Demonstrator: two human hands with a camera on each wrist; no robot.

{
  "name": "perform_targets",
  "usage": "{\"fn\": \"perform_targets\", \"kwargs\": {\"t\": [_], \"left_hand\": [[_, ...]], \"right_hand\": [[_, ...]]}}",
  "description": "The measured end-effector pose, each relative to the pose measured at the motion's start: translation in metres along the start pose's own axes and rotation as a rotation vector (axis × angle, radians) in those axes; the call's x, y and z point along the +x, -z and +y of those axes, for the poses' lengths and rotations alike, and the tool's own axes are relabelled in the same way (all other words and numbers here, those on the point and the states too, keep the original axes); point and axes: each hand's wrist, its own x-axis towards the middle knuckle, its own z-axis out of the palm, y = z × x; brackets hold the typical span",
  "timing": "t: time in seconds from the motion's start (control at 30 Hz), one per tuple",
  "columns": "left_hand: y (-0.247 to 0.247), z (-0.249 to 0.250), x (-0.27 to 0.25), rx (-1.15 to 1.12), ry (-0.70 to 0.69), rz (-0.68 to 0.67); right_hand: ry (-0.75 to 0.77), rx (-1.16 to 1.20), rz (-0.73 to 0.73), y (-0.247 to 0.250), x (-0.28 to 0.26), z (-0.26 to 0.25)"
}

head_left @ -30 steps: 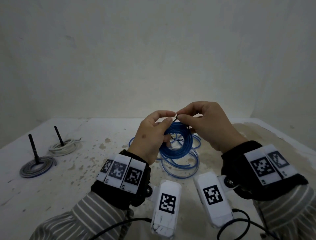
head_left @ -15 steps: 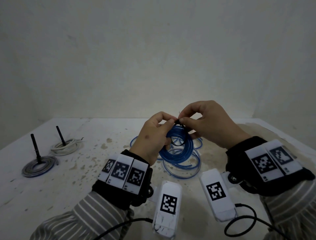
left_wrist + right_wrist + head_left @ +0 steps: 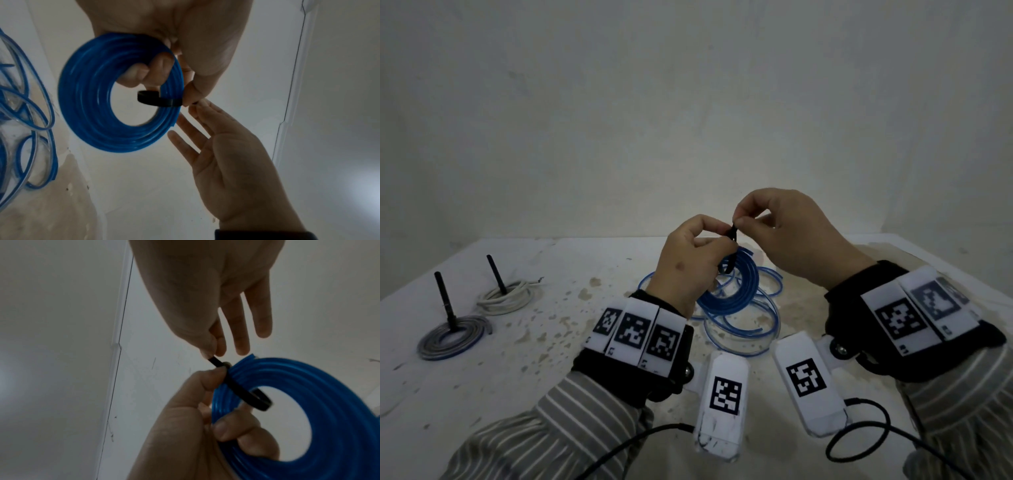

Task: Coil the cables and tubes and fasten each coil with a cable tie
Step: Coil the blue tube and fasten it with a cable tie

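Left hand [image 3: 690,263], at the centre of the head view, gripped the blue tube coil [image 3: 736,291] above the surface [image 3: 544,342], its fingers curled through the coil's opening and its thumb and forefinger pinching the cable tie [image 3: 159,100] where it crossed the windings. Right hand [image 3: 791,240], just to the right and slightly higher, pinched the tie's free tail [image 3: 214,361]. That tail ran up and rightward, away from the coil, so tightening looked to be the right hand's pull along that line
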Motion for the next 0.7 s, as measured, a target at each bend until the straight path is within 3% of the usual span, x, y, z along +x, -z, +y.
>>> {"fn": "perform_targets", "kwargs": {"t": [0.43, 0.7], "left_hand": [[0.000, -0.001, 0.001, -0.064, 0.140, -0.112], [0.003, -0.005, -0.004, -0.089, 0.159, -0.092]], "right_hand": [[-0.088, 0.115, 0.003, 0.003, 0.004, 0.001], [-0.170, 0.325, 0.074, 0.009, 0.011, -0.005]]}}
